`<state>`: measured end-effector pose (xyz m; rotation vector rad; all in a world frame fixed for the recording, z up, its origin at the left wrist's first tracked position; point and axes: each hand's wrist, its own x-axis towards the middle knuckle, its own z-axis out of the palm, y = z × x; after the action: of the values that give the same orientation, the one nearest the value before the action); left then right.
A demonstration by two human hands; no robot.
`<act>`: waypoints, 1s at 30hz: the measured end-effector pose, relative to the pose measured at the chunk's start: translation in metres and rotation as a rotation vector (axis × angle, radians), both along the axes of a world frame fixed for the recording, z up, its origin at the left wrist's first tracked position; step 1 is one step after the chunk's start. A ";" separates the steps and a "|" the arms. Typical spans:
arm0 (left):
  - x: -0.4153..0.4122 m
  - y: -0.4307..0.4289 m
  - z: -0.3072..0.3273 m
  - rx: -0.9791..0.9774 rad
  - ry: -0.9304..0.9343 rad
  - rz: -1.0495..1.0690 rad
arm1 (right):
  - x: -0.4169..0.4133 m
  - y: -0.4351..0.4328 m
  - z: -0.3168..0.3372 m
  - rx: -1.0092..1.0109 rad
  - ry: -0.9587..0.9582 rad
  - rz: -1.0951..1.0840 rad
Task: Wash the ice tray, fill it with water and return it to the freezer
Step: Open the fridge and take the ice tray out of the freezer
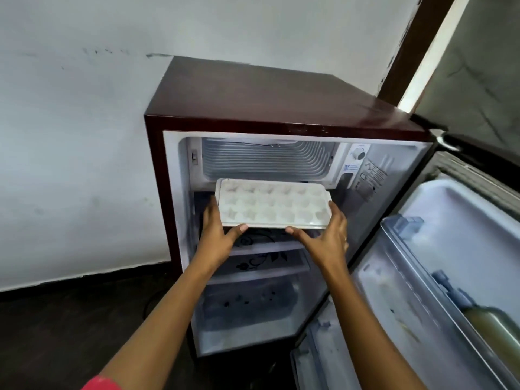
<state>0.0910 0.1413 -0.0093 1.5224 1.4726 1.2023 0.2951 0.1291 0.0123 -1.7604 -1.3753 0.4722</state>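
A white ice tray (271,204) with several moulded cells hangs level in front of the open mini fridge, just below the freezer compartment (264,159). My left hand (218,233) holds its left end, thumb on the front rim and fingers underneath. At the right front corner, my right hand (323,235) grips it the same way. The tray's far edge reaches the freezer's lower lip. Whether the cells hold water cannot be told.
The dark red fridge (253,108) stands against a pale wall. Its door (439,263) is swung open on the right, with a yellowish bottle (495,330) in the door rack. Glass shelves (264,249) and a drawer (247,308) lie below the tray. The floor is dark.
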 end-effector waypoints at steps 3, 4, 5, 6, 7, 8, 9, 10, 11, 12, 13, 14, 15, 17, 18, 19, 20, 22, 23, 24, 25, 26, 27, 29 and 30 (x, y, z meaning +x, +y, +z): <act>-0.006 -0.032 -0.002 -0.034 -0.022 -0.020 | -0.004 -0.037 -0.002 -0.011 0.025 -0.007; -0.009 -0.041 -0.004 -0.027 -0.039 -0.032 | -0.006 -0.049 -0.003 -0.012 0.031 -0.010; -0.011 -0.055 -0.001 -0.037 -0.046 -0.044 | -0.007 -0.063 -0.003 -0.015 0.037 -0.016; -0.015 -0.068 -0.002 -0.030 -0.060 -0.061 | -0.008 -0.077 -0.003 -0.020 0.037 -0.023; -0.018 -0.078 -0.002 -0.021 -0.085 -0.083 | -0.009 -0.089 -0.004 -0.028 0.026 -0.029; -0.022 -0.088 -0.006 -0.001 -0.110 -0.113 | -0.010 -0.104 -0.005 -0.041 0.005 -0.035; -0.025 -0.100 -0.008 0.007 -0.130 -0.136 | -0.011 -0.120 -0.006 -0.052 -0.019 -0.037; -0.028 -0.111 -0.012 0.010 -0.143 -0.163 | -0.011 -0.135 -0.007 -0.055 -0.036 -0.037; -0.030 -0.123 -0.013 0.005 -0.149 -0.187 | -0.012 -0.150 -0.008 -0.056 -0.039 -0.037; -0.033 -0.131 -0.017 -0.001 -0.157 -0.211 | -0.012 -0.162 -0.009 -0.059 -0.034 -0.039; -0.035 -0.142 -0.019 -0.019 -0.170 -0.226 | -0.012 -0.176 -0.011 -0.065 -0.028 -0.046; -0.037 -0.151 -0.022 -0.035 -0.191 -0.240 | -0.012 -0.189 -0.012 -0.068 -0.023 -0.053; -0.038 -0.163 -0.022 -0.054 -0.215 -0.254 | -0.011 -0.202 -0.014 -0.067 -0.016 -0.058; -0.040 -0.182 -0.021 -0.086 -0.280 -0.288 | -0.010 -0.226 -0.018 -0.043 0.017 -0.064; -0.040 -0.191 -0.020 -0.098 -0.315 -0.309 | -0.009 -0.237 -0.020 -0.029 0.043 -0.067; -0.040 -0.201 -0.019 -0.113 -0.352 -0.330 | -0.008 -0.248 -0.022 -0.016 0.067 -0.073; -0.039 -0.210 -0.017 -0.131 -0.394 -0.353 | -0.007 -0.258 -0.024 -0.004 0.083 -0.081; -0.036 -0.228 -0.014 -0.175 -0.481 -0.390 | -0.004 -0.277 -0.029 0.023 0.102 -0.098; -0.033 -0.237 -0.012 -0.202 -0.520 -0.404 | -0.002 -0.286 -0.030 0.042 0.117 -0.108; -0.030 -0.245 -0.011 -0.232 -0.566 -0.415 | -0.001 -0.296 -0.030 0.057 0.144 -0.124; -0.027 -0.252 -0.010 -0.263 -0.613 -0.422 | 0.002 -0.305 -0.030 0.064 0.186 -0.142; -0.022 -0.259 -0.010 -0.296 -0.662 -0.422 | 0.005 -0.314 -0.029 0.058 0.243 -0.163; -0.018 -0.264 -0.011 -0.329 -0.704 -0.410 | 0.009 -0.321 -0.029 0.048 0.307 -0.184; -0.006 -0.275 -0.011 -0.377 -0.764 -0.370 | 0.018 -0.338 -0.030 0.036 0.413 -0.223; 0.000 -0.280 -0.011 -0.397 -0.783 -0.351 | 0.023 -0.347 -0.030 0.046 0.450 -0.232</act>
<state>0.0914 -0.1392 -0.0203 0.8362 0.8076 1.0350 0.3180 -0.2180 -0.0173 -1.6246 -0.8507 0.6545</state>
